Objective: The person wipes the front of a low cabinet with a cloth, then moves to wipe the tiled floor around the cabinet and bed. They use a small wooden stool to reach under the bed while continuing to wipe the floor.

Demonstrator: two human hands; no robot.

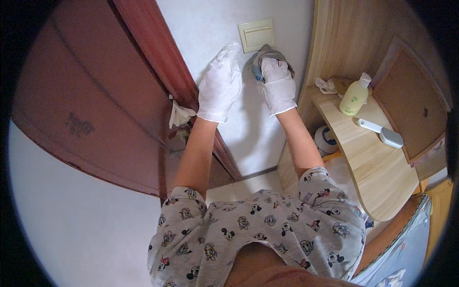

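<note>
A cream wall light switch point(256, 35) sits on the pale wall point(200, 25) in front of me. My right hand point(279, 84), in a white glove, grips a bunched grey-green cloth point(274, 53) just under the switch's lower right corner. My left hand point(220, 84), gloved too, is against or close to the wall, left of and below the switch; its fingertips are hard to make out, and I cannot tell whether it holds anything.
A dark red door point(89, 82) and its frame point(157, 43) stand at the left, with white material point(180, 114) near the handle. At the right, a curved wooden shelf point(376, 172) holds a pale green bottle point(355, 97) and a white-handled brush point(382, 133).
</note>
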